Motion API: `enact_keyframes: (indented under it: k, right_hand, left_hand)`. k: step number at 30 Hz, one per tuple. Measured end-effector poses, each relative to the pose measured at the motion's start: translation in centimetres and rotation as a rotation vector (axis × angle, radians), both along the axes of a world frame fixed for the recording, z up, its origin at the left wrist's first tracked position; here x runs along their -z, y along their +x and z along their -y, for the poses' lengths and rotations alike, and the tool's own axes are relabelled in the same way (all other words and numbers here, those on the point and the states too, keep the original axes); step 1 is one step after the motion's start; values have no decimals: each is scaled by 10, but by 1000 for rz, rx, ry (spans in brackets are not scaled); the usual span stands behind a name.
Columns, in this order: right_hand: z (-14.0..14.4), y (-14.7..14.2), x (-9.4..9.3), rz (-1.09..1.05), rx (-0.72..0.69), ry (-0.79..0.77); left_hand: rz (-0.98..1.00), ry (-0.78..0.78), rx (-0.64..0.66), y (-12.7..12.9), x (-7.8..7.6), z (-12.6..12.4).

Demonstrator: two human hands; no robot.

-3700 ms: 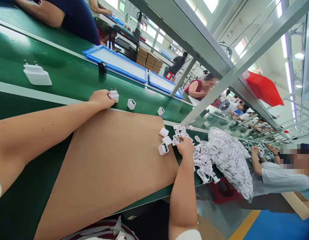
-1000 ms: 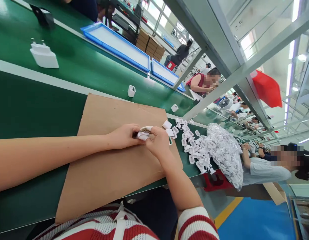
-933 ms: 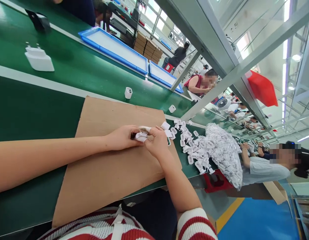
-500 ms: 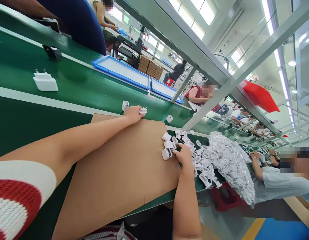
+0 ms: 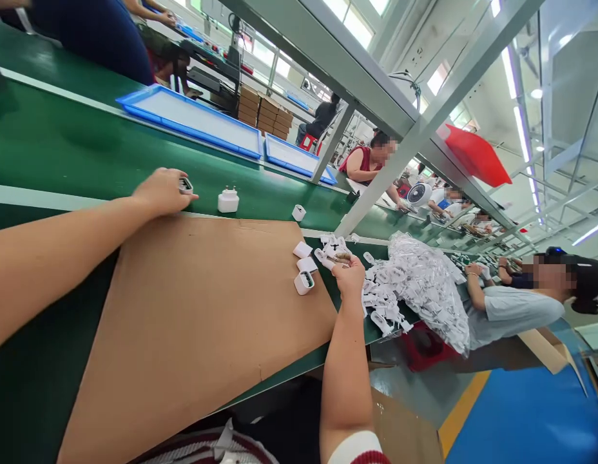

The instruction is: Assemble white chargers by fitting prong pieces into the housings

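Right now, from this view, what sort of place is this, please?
Probably a factory assembly workshop: a long green bench has several people along it, small white parts lie in a heap near its edge, and blue-rimmed trays stand along its far side.

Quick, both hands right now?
Left hand: closed on a white housing.
Right hand: at the pile of small white parts; whether it grips one cannot be told.

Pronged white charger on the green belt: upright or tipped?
Upright: the white charger stands on the green belt, both prongs pointing up.
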State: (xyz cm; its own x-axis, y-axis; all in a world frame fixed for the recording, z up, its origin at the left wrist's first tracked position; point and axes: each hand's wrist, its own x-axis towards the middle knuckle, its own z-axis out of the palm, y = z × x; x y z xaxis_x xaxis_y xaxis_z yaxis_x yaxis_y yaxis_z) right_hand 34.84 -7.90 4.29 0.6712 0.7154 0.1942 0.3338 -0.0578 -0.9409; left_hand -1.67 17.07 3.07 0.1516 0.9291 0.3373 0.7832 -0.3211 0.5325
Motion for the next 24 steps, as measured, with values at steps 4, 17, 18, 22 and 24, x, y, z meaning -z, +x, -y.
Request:
enact_keyframes:
  k: [4, 17, 18, 22, 24]
  right_hand:
    - [-2, -9, -3, -252, -94, 218]
    - [8, -78, -9, -192, -535, 83]
    - [10, -84, -11, -88, -545, 70]
    - [16, -105, -22, 505, -627, 28]
    - [16, -114, -27, 732, -687, -27]
  left_hand:
    - [106, 121, 25, 11, -17, 55]
    - [160, -266, 636, 63, 26, 181]
    - [197, -297, 653, 61, 27, 180]
    - [302, -316, 709, 58, 29, 177]
    - [333, -313, 721, 59, 31, 177]
